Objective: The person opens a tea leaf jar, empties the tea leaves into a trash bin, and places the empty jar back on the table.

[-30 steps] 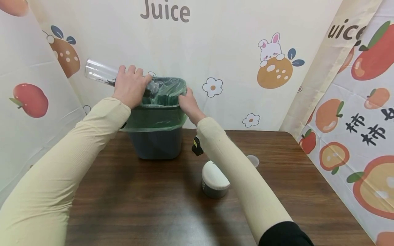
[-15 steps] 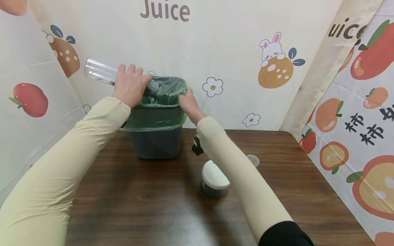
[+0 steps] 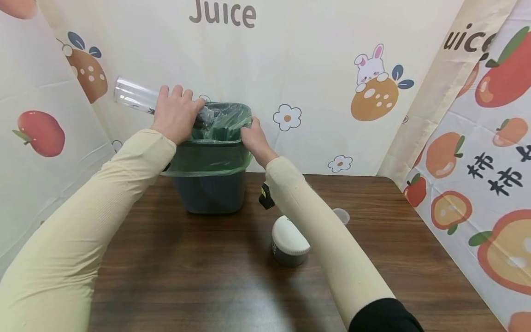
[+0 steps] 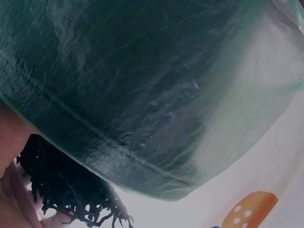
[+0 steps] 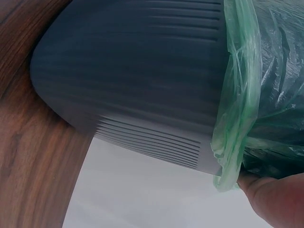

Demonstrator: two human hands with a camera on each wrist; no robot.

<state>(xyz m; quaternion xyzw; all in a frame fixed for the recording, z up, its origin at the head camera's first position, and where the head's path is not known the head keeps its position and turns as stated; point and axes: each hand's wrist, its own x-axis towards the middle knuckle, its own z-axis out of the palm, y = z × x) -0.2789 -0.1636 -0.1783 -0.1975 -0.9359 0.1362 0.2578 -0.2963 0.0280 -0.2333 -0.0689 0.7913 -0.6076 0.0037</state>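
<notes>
A clear plastic bottle (image 3: 134,94) is tilted, its mouth end down over the dark grey trash bin (image 3: 213,196). My left hand (image 3: 175,114) grips the bottle around its middle. Inside it, dark stringy bits (image 4: 71,185) clump by the fingers in the left wrist view; what they are I cannot tell. A thin green trash bag (image 3: 207,159) lines the bin and folds over its rim. My right hand (image 3: 258,140) holds the bin's right rim with the bag, the thumb (image 5: 280,197) showing in the right wrist view. The bin's inside is mostly hidden.
On the brown wooden table (image 3: 207,272), a jar with a white lid (image 3: 288,235) stands partly behind the right sleeve. Farther right lies a small round translucent cap (image 3: 342,216). Printed cloth (image 3: 307,64) hangs behind and along both sides.
The dark bits in the bottle have thinned at its raised end and slid toward its mouth. Both hands and the bin have stayed in place.
</notes>
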